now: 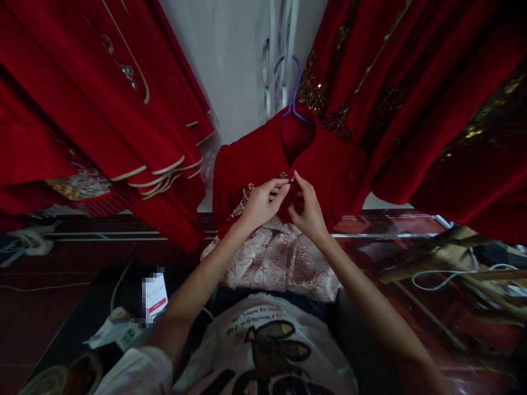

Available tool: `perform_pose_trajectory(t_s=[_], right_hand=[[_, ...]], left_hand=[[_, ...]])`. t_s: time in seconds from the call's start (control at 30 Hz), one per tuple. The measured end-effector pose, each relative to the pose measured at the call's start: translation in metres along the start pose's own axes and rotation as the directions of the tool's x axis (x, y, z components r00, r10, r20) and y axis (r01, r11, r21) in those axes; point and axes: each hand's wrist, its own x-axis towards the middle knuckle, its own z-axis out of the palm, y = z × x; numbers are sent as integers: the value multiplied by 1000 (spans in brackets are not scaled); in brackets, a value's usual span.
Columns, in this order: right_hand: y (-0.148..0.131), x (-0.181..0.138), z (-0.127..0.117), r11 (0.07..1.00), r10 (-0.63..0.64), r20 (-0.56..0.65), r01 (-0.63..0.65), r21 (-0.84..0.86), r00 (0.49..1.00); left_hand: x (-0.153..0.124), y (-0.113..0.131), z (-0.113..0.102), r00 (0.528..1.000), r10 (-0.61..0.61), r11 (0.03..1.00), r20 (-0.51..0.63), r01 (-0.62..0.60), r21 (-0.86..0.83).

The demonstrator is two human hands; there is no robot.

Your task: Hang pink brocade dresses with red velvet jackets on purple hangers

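Note:
A red jacket [251, 148] hangs in front of me on a purple hanger [294, 88]. Beaded decoration [242, 200] runs down its left front, and a small sparkling ornament [283, 175] sits at the opening below the neck. My left hand [265, 204] pinches the front edge there, fingers bent together. From the other side, my right hand [308, 208] closes thumb and forefinger on the same spot. The tiny fastening between the fingertips is too small to make out. Below the jacket, pale pink brocade fabric [284, 255] drapes over my lap.
Red garments with light piping [160, 159] hang at left; more red garments with gold sequins [411, 104] hang at right. A lit phone [156, 293] and a power strip [129, 334] lie on a dark surface at lower left. A wooden stand with a white cable [436, 274] is at right.

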Motion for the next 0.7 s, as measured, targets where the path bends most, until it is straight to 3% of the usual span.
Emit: perform_pose_trajectory(t_s=[0.1, 0.23, 0.33, 0.4, 0.53, 0.63, 0.7], right_hand=[[14, -11, -20, 983, 174, 55, -170, -72, 983], [19, -2, -69, 963, 262, 62, -257, -80, 963], [-5, 14, -102, 952, 285, 80, -292, 94, 955], [-30, 23, -112, 933, 289, 134, -310, 185, 948], [-67, 27, -92, 906, 193, 284, -281, 315, 939], [-64, 23, -52, 896, 174, 421, -321, 308, 890], [-49, 22, -22, 916, 172, 389, -292, 275, 905]], left_hand=[[-12, -8, -14, 999, -32, 999, -38, 31, -7], [-25, -27, -37, 969, -59, 989, -241, 89, 115], [-32, -44, -43, 936, -66, 966, -345, 146, 212], [-35, -53, -41, 928, -87, 962, -363, 173, 212], [-34, -63, -30, 915, -115, 979, -387, 171, 112], [-31, -64, -28, 897, -98, 984, -432, 151, 90], [-30, -63, -29, 887, -109, 987, -449, 150, 57]])
